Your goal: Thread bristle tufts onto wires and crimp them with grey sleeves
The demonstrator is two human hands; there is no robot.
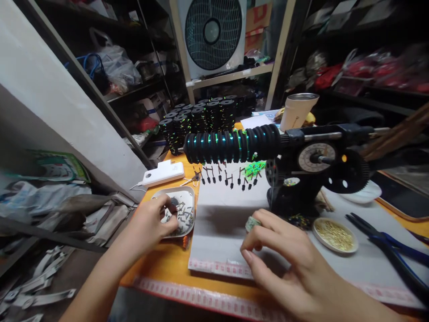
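Observation:
My left hand point(152, 219) reaches into a white square dish point(191, 210) of small dark and metallic parts, its thumb and forefinger curled close together; what they pinch, if anything, is too small to make out. Over the grey board point(214, 241), my right hand point(281, 250) hovers with bent fingers, a greenish wrap point(252, 223) round one finger. Its thumb and fingertip nearly meet, and anything between them cannot be made out. Beyond both hands, a row of black spools point(231, 145) with blue and green line sits on the shaft of a black winding machine point(317, 156). Small dark pieces point(226, 181) hang below it.
Right of my right hand lie a round dish of gold parts point(335, 235) and blue-handled pliers point(385, 241). A white power strip point(163, 173) is at the back left. Stacked black spools point(201, 116), a paper cup point(299, 112) and a box fan point(212, 33) stand behind.

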